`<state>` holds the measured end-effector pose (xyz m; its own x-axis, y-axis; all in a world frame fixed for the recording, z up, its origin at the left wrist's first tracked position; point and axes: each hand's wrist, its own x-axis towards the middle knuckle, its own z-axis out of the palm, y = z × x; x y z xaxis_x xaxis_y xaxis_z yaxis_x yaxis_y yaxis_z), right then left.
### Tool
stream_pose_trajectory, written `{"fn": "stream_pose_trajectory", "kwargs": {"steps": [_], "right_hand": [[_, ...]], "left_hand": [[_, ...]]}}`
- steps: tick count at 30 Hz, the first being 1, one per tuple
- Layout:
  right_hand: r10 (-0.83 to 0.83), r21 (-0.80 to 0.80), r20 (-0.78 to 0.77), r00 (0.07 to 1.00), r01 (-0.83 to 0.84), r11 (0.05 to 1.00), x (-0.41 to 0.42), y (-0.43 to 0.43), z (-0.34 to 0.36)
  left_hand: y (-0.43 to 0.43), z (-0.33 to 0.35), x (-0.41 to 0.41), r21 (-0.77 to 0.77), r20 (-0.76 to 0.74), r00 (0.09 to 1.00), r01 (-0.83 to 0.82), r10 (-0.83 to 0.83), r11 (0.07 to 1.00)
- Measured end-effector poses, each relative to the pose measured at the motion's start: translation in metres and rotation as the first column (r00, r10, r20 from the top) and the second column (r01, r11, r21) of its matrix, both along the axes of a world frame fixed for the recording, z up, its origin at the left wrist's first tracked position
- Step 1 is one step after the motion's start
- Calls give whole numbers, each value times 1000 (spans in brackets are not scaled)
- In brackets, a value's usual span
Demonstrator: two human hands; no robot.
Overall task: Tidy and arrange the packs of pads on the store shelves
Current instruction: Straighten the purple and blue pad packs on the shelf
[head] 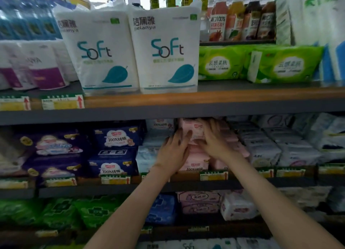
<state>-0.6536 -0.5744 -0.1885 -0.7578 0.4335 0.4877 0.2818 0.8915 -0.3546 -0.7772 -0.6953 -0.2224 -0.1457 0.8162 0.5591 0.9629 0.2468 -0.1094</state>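
— What is being handled?
— A pale pink pack of pads (192, 131), soft-sided with a small red label, is being pressed between both hands atop the pink stack (195, 162) on the middle shelf (84, 191).
— How is it being held?
— The left hand (174, 150) is being laid flat against it, fingers straight. The right hand (214, 143) is being spread over it; through blur, a curled grip cannot be told.
— And around the grip?
— Dark blue packs (115, 139) are being shown left of it, white packs (261, 151) right.

Grey, wood-trimmed store shelves (242, 107), dimly lit
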Motion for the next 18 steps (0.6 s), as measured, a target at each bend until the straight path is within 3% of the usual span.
{"fn": "stream_pose_trajectory", "kwargs": {"steps": [3, 6, 9, 11, 14, 18], "right_hand": [[17, 52, 77, 997, -21, 998, -13, 1, -5], [-55, 72, 125, 991, 46, 996, -16, 2, -13], [-137, 80, 40, 990, 133, 988, -14, -15, -16], [-125, 136, -109, 986, 139, 981, -11, -42, -21], [66, 133, -262, 963, -32, 991, -13, -114, -38], [319, 65, -131, 939, -313, 948, -44, -215, -75]], "left_hand": [[-2, 0, -1, -79, 34, 992, -116, 119, 990], [-12, -1, 3, -127, 105, 985, -124, 138, 984], [-34, -1, 17, -88, 159, 978, -124, 137, 988], [-60, -5, 26, -18, 187, 972, -140, 141, 990], [-121, -17, 31, 90, 268, 949, -198, 168, 976], [-228, -50, 19, 119, 360, 866, -411, 346, 904]]}}
